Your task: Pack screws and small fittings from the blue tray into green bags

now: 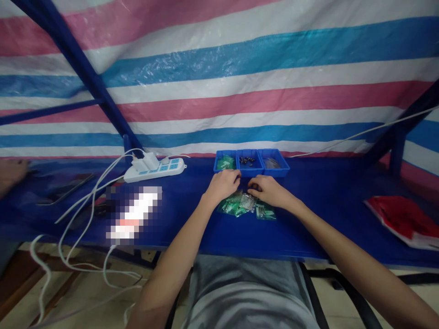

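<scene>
My left hand (224,185) is at the front edge of the blue compartment tray (252,172), its fingers curled together. Any item in those fingers is hidden. To its right, my right hand (269,189) is curled with its fingertips over the pile of small clear bags (238,203). Too little shows to name what they pinch. The bags hold green and silvery pieces. In the tray's left section lie green pieces (225,161), in the middle one small dark parts (247,161), and in the right one clear or greyish pieces (271,163).
A white power strip (156,171) with plugged-in chargers and looping white cables (92,201) stands left on the blue table (192,214). Nearby is a bright pixelated patch (135,214). A red packet (404,217) lies right. Another person's hand (12,176) shows at far left.
</scene>
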{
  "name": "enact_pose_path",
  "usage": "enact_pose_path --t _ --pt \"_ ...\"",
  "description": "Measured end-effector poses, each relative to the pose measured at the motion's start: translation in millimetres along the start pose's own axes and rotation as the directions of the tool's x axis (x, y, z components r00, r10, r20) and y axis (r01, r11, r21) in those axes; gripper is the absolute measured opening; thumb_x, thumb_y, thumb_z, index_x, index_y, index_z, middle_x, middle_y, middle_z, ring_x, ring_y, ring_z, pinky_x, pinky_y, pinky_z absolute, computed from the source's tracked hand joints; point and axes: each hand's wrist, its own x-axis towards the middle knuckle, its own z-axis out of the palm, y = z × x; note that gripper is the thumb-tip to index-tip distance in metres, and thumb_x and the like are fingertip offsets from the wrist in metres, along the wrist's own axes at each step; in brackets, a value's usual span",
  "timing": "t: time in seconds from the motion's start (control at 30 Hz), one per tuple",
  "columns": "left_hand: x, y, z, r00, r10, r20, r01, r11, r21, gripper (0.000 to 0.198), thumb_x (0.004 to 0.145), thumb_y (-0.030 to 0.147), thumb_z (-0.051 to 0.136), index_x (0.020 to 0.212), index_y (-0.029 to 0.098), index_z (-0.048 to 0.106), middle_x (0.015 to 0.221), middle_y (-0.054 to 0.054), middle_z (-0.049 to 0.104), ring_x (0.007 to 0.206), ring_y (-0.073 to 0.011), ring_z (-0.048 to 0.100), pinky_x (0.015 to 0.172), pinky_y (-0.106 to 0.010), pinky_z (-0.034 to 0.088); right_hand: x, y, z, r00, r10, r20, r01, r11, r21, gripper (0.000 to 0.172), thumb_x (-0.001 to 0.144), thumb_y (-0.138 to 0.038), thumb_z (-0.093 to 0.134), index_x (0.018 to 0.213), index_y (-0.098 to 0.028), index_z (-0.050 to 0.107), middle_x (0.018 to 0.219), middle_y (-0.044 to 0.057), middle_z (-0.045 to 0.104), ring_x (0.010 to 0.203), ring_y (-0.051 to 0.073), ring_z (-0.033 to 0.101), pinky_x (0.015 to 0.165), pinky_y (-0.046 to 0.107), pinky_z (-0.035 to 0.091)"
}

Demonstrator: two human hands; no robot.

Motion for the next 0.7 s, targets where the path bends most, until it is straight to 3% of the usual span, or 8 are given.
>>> enact_pose_path --t 0.23,0.7 --pt "-2 -2 -6.3 0.997 0.021 0.078 -0.025 0.998 0.05 0.017 0.091 0.021 0.054 0.1 0.022 0.068 0.093 -0.008 0.07 0.083 -0.0238 0.067 0.07 -0.032 0.05 -5 -15 -7 0.992 -0.129 0.014 0.129 0.992 -0.007 0.021 0.092 -0.035 0.063 0.103 -0.018 0.069 0.098 0.01 0.065 0.093 0.024 0.061 0.083 0.034 0.045" --pt "-1 -5 -3.1 0.994 0.049 0.095 -0.039 0.994 -0.105 0.014 0.087 0.02 0.058 0.096 0.021 0.069 0.086 -0.008 0.068 0.076 -0.0227 0.066 0.066 -0.032 0.05 -5 -15 -6 0.988 -0.139 0.073 0.139 0.99 0.004 0.027 0.09 -0.042 0.067 0.101 -0.017 0.07 0.097 0.01 0.063 0.092 0.025 0.061 0.08 0.034 0.046"
